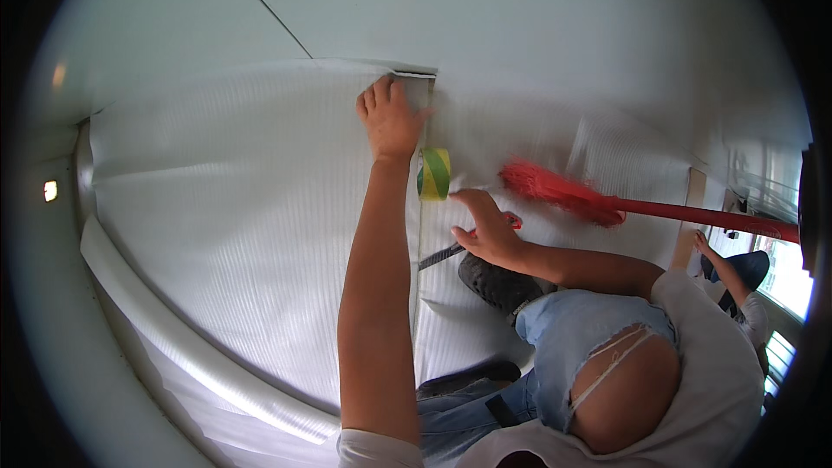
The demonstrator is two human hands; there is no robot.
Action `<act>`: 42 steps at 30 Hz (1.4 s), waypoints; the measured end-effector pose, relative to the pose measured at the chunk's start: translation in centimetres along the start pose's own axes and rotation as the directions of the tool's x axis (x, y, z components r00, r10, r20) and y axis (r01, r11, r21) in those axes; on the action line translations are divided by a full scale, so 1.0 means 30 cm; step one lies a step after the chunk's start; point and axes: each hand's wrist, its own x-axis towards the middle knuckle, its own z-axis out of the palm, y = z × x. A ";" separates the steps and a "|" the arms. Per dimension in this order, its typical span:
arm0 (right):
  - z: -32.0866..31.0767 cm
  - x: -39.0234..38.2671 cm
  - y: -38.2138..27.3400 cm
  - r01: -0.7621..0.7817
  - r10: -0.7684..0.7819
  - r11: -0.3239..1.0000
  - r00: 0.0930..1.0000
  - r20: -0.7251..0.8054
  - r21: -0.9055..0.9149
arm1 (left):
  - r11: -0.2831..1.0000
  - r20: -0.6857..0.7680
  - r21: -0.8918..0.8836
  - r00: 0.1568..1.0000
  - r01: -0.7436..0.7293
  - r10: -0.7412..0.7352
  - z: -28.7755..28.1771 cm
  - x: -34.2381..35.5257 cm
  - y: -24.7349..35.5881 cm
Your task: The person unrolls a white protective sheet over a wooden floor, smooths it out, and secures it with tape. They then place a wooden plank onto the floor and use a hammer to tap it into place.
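Note:
My left hand (393,121) rests at the top edge of a pale ribbed sheet (234,199), its thumb spread to the right. Just below it, by a straight seam, is a green-and-yellow roll of tape (435,175). My right hand (490,227) reaches in from the right, forefinger and thumb apart, the forefinger close to the roll. A tool with a red end (511,222) and a dark, straight, narrow part (440,256) shows under the right hand. The hand hides its middle; its exact kind is unclear.
A red broom (559,191) lies across the right side, its long handle (711,215) running to the edge. A rolled sheet edge (199,347) curves along the lower left. My bent knee (624,381) and dark shoe (496,284) are close by. Another person's arm (726,269) shows far right.

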 end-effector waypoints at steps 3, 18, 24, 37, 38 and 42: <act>-0.070 -0.064 0.062 0.253 -0.166 0.932 0.934 0.317 -0.260 | 0.992 0.000 -0.050 0.993 0.115 -0.116 -0.020 -0.069 0.014; -0.096 -0.023 0.091 0.276 -0.048 0.906 0.820 0.570 -0.320 | 0.542 0.751 -0.491 0.647 0.682 -0.132 -0.120 -0.024 0.075; -0.373 -0.140 -0.052 -0.206 0.307 0.939 0.865 0.396 -0.277 | 0.472 0.792 -0.507 0.606 0.721 -0.075 -0.132 -0.022 0.040; -0.394 0.328 -0.035 0.104 -0.045 0.842 0.991 0.124 -0.530 | 0.545 0.811 -0.468 0.583 0.695 -0.046 -0.147 0.001 0.033; -0.390 0.340 -0.023 0.123 -0.068 0.837 0.990 0.123 -0.533 | 0.544 0.817 -0.457 0.574 0.704 -0.055 -0.143 0.004 0.031; -0.346 0.390 0.002 0.149 -0.071 0.825 0.984 0.162 -0.545 | 0.537 0.835 -0.425 0.544 0.729 -0.078 -0.151 0.008 0.023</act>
